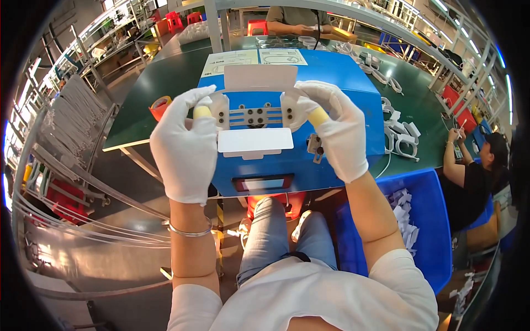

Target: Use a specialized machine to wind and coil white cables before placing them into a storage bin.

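Note:
My left hand [185, 140] and my right hand [339, 127] wear white gloves with yellow covers on the thumbs. Between them is a white loop-shaped piece [260, 77], gripped by its curved sides with fingers and thumbs. It has a flat upper panel and a flat lower panel [255, 141] with small tabs. Through its open middle shows a metal bracket [255, 116] with dark screws, mounted on a blue machine [342, 71]. Whether the piece touches the bracket I cannot tell.
Several white loop-shaped pieces [406, 146] lie on the green table [138, 110], right of the machine. A blue bin [433, 220] at lower right holds white scraps. Orange tape [160, 107] lies at left. One person [298, 19] sits opposite, another [475, 182] at right.

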`<state>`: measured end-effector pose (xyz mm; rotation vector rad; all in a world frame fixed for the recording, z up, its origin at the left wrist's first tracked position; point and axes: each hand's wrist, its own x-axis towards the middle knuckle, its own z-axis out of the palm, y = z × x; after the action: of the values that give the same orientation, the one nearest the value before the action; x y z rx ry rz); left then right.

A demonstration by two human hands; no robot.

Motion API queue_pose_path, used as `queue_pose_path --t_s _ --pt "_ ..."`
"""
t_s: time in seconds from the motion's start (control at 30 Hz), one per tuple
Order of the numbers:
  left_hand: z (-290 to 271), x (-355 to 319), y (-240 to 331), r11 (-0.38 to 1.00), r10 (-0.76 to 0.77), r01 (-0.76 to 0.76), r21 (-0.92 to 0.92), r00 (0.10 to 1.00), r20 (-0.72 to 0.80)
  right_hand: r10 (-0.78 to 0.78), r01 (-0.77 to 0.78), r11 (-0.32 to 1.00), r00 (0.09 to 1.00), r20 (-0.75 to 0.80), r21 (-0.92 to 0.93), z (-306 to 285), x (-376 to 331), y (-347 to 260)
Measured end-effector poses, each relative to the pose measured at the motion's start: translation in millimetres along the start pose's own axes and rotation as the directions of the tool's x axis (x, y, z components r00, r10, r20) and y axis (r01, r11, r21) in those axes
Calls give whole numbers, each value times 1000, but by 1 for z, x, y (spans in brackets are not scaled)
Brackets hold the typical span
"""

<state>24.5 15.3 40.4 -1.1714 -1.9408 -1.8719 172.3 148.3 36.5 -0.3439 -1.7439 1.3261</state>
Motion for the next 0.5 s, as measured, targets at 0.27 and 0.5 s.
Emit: queue_pose_path --t_s 0.27,0.5 --pt "-4 2 -27 890 -146 196 -412 978 150 93 -99 995 970 225 19 -17 18 3" --pt "20 -70 -48 671 -368 536 -513 841 397 -27 70 983 969 244 -168 -4 40 -10"
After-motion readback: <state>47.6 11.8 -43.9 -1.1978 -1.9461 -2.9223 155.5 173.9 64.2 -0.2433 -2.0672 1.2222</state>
